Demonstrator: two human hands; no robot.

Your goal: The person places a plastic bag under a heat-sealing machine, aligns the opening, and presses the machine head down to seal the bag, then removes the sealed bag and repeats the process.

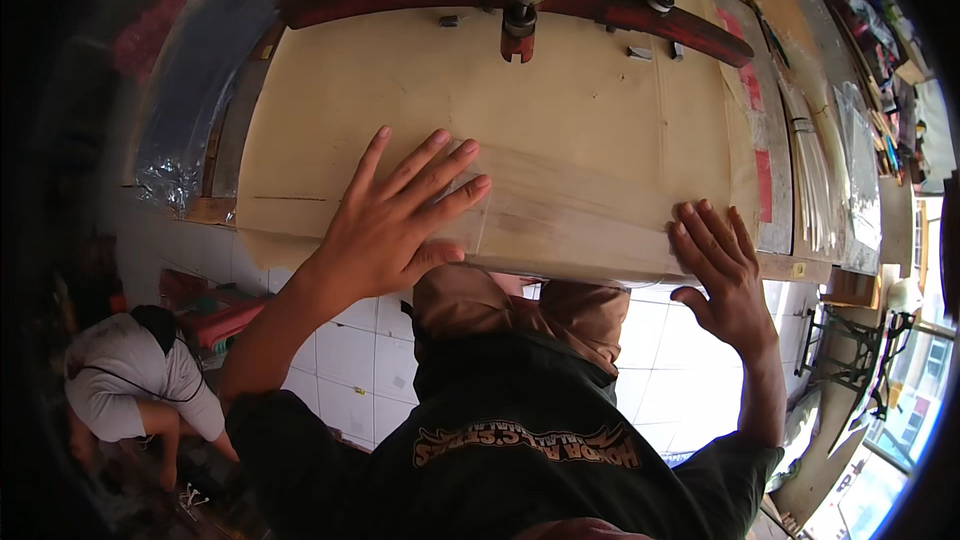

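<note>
My left hand (pixel 400 215) lies flat, fingers spread, on a large tan cardboard sheet (pixel 560 120) near its front edge. My right hand (pixel 718 265) rests open on the same sheet's front right corner, fingers pointing away from me. The sheet covers a work table under a dark machine with a curved red arm (pixel 620 5) and a small red foot (pixel 517 40) hanging above the cardboard. Neither hand grips anything.
Another person (pixel 135 380) in a light shirt crouches on the floor at lower left. White floor tiles (pixel 350 350) show below the table edge. Stacked boards and paper strips (pixel 815 170) lie on the right, and a plastic-wrapped panel (pixel 195 90) leans at left.
</note>
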